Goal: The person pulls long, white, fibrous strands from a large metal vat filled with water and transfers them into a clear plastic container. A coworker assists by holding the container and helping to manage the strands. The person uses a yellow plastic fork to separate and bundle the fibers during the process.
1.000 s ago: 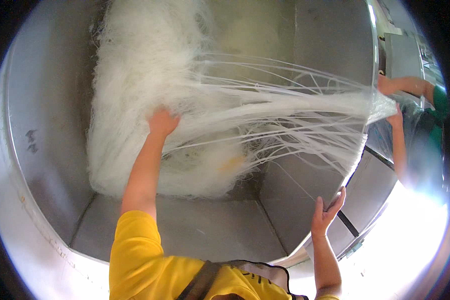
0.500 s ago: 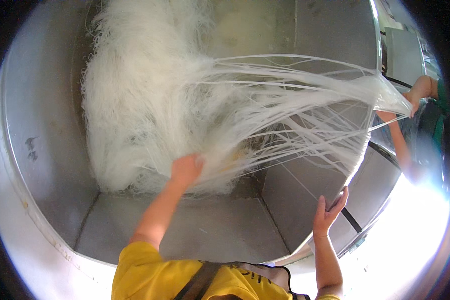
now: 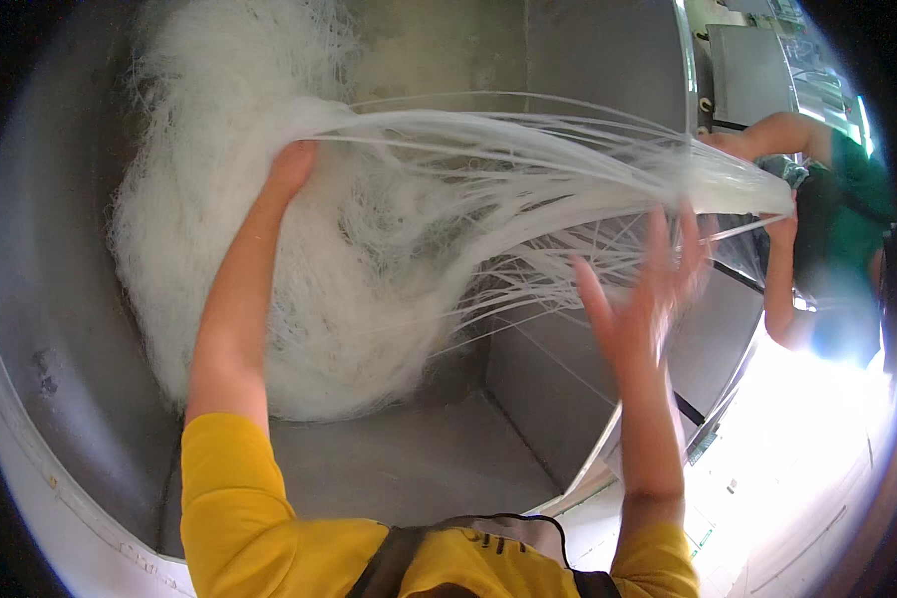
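A big tangled heap of fine white strands (image 3: pixel 219 259) lies in the grey metal bin in front of me. My left hand (image 3: pixel 294 165) reaches far into it, its fingers closed at a gathered bunch of the strands near the top of the heap. From there the stretched bundle (image 3: pixel 528 145) runs right, over the bin's edge. My right hand (image 3: pixel 648 294), blurred by motion, is open with fingers spread, beside or just in front of the loose strands at the right; it holds nothing I can see.
A co-worker in green (image 3: pixel 852 209) stands beyond the bin's right side, both hands on the bundle's gathered end. The bin's wall (image 3: pixel 65 299) curves round at the left, and its right rim (image 3: pixel 690 80) lies under the strands. Bright light floods the lower right.
My left hand has moved up and away from me, to the far part of the heap. My right hand has left the bin's right rim and risen toward the strands.
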### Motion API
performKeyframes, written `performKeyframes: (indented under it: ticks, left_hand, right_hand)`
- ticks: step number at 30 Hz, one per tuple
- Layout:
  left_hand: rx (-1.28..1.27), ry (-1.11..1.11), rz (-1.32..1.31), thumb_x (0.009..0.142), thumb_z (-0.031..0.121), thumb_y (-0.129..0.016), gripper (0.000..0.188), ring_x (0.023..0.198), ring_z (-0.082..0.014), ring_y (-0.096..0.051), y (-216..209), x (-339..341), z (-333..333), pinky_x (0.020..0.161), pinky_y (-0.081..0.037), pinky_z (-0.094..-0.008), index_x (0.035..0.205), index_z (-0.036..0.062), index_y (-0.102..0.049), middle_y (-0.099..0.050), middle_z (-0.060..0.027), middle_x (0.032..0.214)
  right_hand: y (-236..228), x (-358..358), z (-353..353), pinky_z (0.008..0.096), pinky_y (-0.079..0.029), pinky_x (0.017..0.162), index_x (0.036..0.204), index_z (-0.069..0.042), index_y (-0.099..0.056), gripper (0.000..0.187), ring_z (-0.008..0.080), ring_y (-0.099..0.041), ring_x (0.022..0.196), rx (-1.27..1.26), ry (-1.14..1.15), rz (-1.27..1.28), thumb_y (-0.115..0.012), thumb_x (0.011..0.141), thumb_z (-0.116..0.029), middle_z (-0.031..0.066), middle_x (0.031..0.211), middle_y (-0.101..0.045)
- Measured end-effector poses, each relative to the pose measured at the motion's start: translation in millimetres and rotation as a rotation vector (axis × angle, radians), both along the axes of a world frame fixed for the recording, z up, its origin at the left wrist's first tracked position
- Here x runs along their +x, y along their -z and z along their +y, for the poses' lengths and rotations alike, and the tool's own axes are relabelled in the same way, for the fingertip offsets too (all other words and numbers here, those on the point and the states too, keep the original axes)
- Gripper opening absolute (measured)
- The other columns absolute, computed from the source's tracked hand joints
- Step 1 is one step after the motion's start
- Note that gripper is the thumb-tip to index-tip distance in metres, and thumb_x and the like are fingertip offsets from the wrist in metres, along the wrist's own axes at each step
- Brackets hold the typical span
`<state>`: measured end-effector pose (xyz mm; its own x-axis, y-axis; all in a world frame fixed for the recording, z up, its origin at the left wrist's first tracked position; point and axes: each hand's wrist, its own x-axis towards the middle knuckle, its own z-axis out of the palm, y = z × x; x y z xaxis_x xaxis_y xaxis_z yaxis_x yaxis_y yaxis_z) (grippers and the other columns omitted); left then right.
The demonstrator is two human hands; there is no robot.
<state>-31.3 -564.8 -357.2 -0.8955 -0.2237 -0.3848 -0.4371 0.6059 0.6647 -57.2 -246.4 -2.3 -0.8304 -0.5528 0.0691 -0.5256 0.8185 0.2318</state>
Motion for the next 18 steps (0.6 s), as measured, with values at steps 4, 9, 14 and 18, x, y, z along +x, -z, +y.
performKeyframes:
  ticks: [4,9,14,18]
  left_hand:
    - [0.42,-0.332,-0.103,0.081,0.047,-0.037,0.053,0.101,-0.0283,-0.048,-42,-20,-37,0.083,-0.037,-0.0397,0.115,0.0068,-0.046,-0.051,-0.0118,0.111]
    - [0.696,-0.836,-0.001,0.081,0.047,-0.042,0.059,0.104,-0.0286,-0.041,-37,41,-173,0.082,-0.037,-0.046,0.127,0.013,-0.03,-0.035,-0.0086,0.124]
    - [0.548,-1.178,-0.054,0.086,0.039,-0.039,0.053,0.114,-0.0326,-0.037,-91,68,-226,0.085,-0.039,-0.0452,0.131,0.016,-0.024,-0.023,-0.013,0.135]
    - [0.543,-1.141,-0.217,0.087,0.037,-0.037,0.048,0.108,-0.0335,-0.043,-88,120,-263,0.084,-0.041,-0.0428,0.129,0.0139,-0.028,-0.029,-0.0131,0.132]
  right_hand:
    - [48,-110,-15,0.0495,-0.016,0.099,0.132,-0.022,-0.019,0.074,0.0249,-0.033,0.118,0.555,-0.236,-0.04,-0.06,0.07,-0.019,0.0118,0.119,-0.043]
    - [20,-219,1,0.0376,-0.044,0.081,0.125,-0.024,-0.032,0.055,0.0237,-0.057,0.086,0.691,-0.191,0.058,-0.051,0.076,-0.009,0.0108,0.092,-0.056]
    - [-45,-309,-35,0.0358,-0.04,0.084,0.119,-0.015,-0.044,0.048,0.0255,-0.049,0.099,0.429,0.193,0.188,-0.057,0.073,-0.014,0.0142,0.111,-0.049]
    - [-53,-395,-16,0.0362,-0.036,0.087,0.108,-0.008,-0.048,0.039,0.028,-0.044,0.102,-0.02,0.24,0.034,-0.056,0.071,-0.013,0.0159,0.107,-0.048]
